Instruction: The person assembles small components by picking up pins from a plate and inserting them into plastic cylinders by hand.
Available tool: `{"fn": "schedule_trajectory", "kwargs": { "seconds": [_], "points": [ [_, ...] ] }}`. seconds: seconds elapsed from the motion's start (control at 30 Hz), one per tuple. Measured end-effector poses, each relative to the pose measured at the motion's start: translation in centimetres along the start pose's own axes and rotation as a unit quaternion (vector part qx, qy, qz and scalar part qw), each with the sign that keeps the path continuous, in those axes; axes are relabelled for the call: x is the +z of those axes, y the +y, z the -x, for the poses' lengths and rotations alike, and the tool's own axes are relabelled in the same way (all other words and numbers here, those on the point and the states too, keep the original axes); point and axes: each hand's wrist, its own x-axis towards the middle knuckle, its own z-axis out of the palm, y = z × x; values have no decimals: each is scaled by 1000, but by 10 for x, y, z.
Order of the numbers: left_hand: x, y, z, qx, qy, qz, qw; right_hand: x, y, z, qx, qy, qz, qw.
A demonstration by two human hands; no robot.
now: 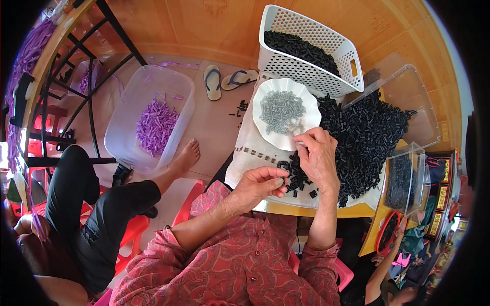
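- Two hands work at the near side of the dish [269, 134], which sits on a towel [242, 166]. Clock directions run from the dish's middle, with 12 at the top of the view.
- Left hand [256, 184], at 7 o'clock: thumb and fingers closed, seemingly on a small black piece [285, 180].
- Right hand [319, 155], at 5 o'clock: thumb and forefinger drawn in at the dish's rim; whether they pinch anything is too small to tell.
- Clear pieces [282, 107]: a broad heap inside the dish, so this supply looks far from used up.
- Black pile [360, 140]: loose from 3 to 5 o'clock, with strays near 6, just beside the left hand. Much seems left here.
- Basket [306, 74], at 1 o'clock: holds more black bits; whether these are finished or waiting cannot be told.
- Bin [419, 109], at 3 o'clock: clear, with the black pile against it.
- Tub [121, 118], at 9 o'clock on the floor: holds purple pieces [155, 122], well apart from the hands.
- Progress, as a judgement: the work looks well short of its end, seemingly with one piece in hand and a great many lying loose. No lot can be picked out surely as done.
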Motion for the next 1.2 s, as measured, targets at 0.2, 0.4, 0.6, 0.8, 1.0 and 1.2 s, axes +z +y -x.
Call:
{"fn": "schedule_trajectory", "kwargs": {
  "seconds": [0.2, 0.4, 0.6, 0.8, 1.0, 1.2],
  "points": [
    [-1, -1, 0, 4, -3, -2, 1000, -6, -5, 8, 1, -4, -18, 1000],
    [1, 0, 1, 28, -19, 34, 999, 5, -4, 14, 10, 40, -41, 998],
    [1, -3, 0, 45, -20, 32, 998, 16, -3, 21, -4, 121, -31, 992],
    [-1, -5, -1, 49, -27, 42, 998, 22, 5, 22, -26, 137, -77, 987],
    [-2, -5, 0, 53, -30, 56, 997, 6, -14, 29, 49, 154, -261, 952],
    [-1, -9, 0, 72, -12, 24, 997, 12, -19, 54, 76, 137, -360, 920]
  ]
}}
